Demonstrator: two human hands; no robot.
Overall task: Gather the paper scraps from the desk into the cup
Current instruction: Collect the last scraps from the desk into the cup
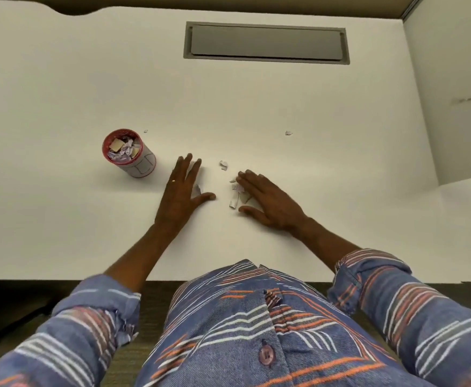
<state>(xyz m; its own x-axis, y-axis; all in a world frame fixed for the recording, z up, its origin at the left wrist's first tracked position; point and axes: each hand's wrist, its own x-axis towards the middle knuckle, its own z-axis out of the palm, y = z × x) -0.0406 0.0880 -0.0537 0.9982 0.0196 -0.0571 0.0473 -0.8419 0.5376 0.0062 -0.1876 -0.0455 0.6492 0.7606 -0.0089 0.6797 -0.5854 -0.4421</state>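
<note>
Both hands flat on the white counter [61, 233], fingers spread and gripping nothing: left hand [182, 191] beside one scrap, right hand [268, 202] touching a small pile of paper scraps [236, 192]. Further out, red-rimmed cup [129, 153] upright left of the hands, already stuffed with scraps, plus stray bits [288, 132] beyond.

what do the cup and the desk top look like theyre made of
The red-rimmed white cup: probably paper or thin card, matte, with printed red lines on its wall; plastic can't be excluded. The white desk top: smooth, likely laminate, with a faint sheen and no visible grain.
</note>
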